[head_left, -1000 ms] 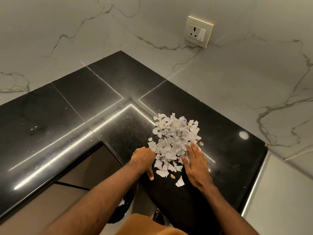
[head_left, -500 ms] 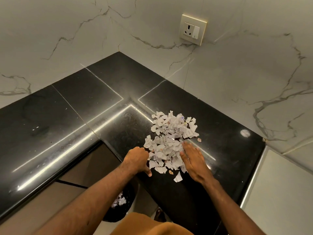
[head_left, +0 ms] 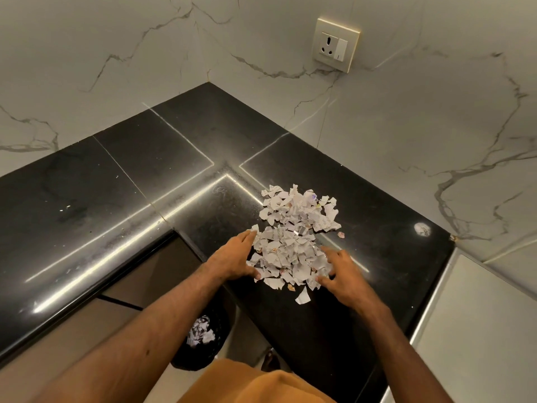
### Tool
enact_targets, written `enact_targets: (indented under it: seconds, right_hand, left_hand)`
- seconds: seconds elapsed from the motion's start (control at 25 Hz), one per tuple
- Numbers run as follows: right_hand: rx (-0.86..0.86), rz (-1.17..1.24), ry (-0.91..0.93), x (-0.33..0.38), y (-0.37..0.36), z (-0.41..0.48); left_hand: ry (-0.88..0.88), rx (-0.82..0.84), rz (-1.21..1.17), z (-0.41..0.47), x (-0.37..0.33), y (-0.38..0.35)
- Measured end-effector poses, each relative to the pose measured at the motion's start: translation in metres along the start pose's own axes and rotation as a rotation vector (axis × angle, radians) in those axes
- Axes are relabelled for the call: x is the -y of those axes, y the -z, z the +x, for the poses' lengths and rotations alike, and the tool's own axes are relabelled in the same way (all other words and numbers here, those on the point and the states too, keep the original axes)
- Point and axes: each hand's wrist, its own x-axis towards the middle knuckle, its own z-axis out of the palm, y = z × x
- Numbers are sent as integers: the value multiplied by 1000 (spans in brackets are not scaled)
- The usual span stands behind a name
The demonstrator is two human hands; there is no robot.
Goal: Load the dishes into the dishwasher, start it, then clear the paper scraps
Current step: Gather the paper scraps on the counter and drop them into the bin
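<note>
I see the paper scraps [head_left: 290, 245] in one big heap on the black counter [head_left: 87, 205], close to its inside corner. My left hand [head_left: 232, 258] lies flat at the left side of the heap. Its fingers are straight and loose, touching the scraps, with the thumb by the near edge. My right hand [head_left: 343, 274] rests on the right side of the heap. Its fingers are spread and loose, not closed on anything, and they look a bit blurry. The near part of the heap sits between both hands. One loose piece [head_left: 302, 296] lies just in front of the heap. Down below the counter edge is a dark bin [head_left: 203, 356] with torn paper [head_left: 200, 334] inside. A wall plug [head_left: 335, 45] sits on the marble wall [head_left: 406, 141] behind
</note>
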Motion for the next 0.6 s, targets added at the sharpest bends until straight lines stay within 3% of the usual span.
enact_targets:
  seconds: [0.16,0.44,0.6]
  right_hand:
    - [-19,48,29,13,-7,10]
    - [123,-135,78,26,11,28]
    - [118,-208,97,36,2,46]
  left_hand:
    - [2,13,59,5,-9,-8]
    - [-87,67,163,14,-12,5]
    - [-145,106,173,18,-30,5]
